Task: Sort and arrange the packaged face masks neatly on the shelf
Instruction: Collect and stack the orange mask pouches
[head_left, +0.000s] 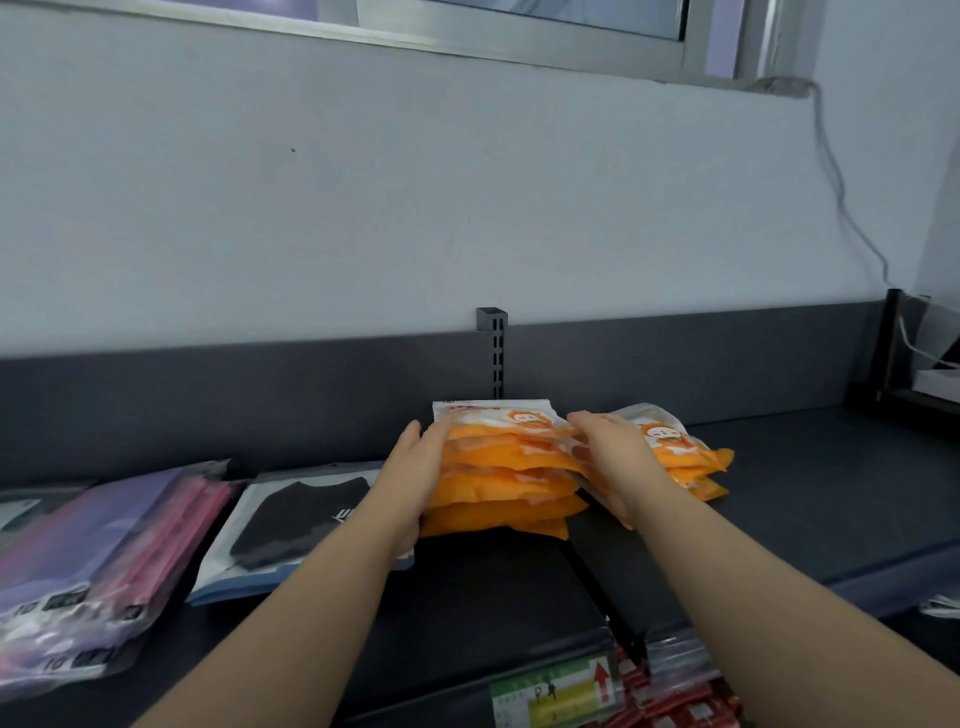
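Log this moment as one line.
left hand: flat on orange mask stack, left side | right hand: flat on right side | second orange stack: beside, on shelf

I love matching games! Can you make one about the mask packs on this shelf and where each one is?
Things:
1. black mask pack
2. tall orange mask stack
3. pink and purple mask packs
4. red packets

Places:
A. below the front edge of the shelf
B. between the left hand and the right hand
C. far left
D. beside the left wrist

Pairs: 1-D, 2-B, 3-C, 4-A.
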